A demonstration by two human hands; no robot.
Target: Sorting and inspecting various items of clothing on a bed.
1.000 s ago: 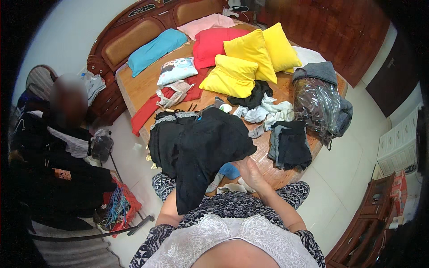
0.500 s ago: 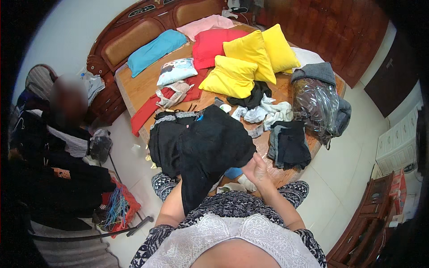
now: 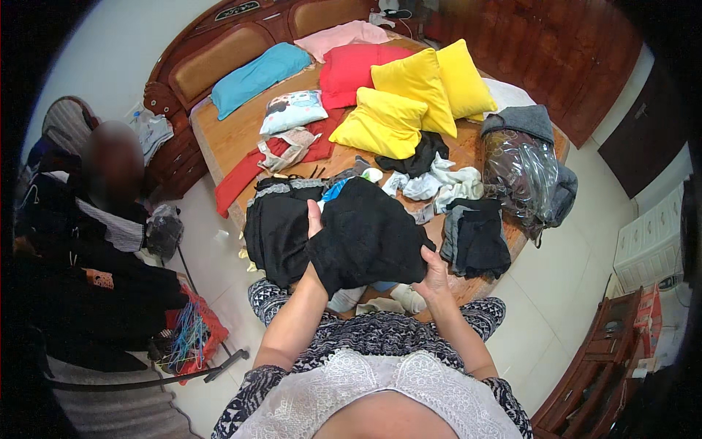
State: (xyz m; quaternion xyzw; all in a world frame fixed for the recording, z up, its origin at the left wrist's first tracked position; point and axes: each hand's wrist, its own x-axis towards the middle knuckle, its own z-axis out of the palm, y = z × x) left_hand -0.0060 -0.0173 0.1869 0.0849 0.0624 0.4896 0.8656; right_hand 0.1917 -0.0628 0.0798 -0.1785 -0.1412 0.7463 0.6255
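A piece of black clothing [image 3: 373,234] is stretched between my two hands over the near edge of the bed; its exact kind does not show. My left hand [image 3: 314,223] grips its left side, thumb on top and the other fingers hidden beneath the cloth. At its lower right corner, my right hand [image 3: 434,275] pinches the edge. Just left of it lies a black garment with grey lace trim [image 3: 276,238]. To the right sits a folded stack of dark and grey clothes [image 3: 479,238]. White socks [image 3: 457,183] lie loosely beyond.
Yellow cushions [image 3: 384,124], a red pillow [image 3: 358,73] and a blue pillow [image 3: 259,77] lie farther back on the bed [image 3: 227,157]. A clear plastic-wrapped bundle [image 3: 519,172] rests at the right edge. On the left hang dark clothes [image 3: 88,293] beside a red bag of hangers [image 3: 194,336].
My left hand has come up from under the hanging cloth, its thumb now on top. The black clothing's drooping left part is gathered up, and the piece has shifted slightly right.
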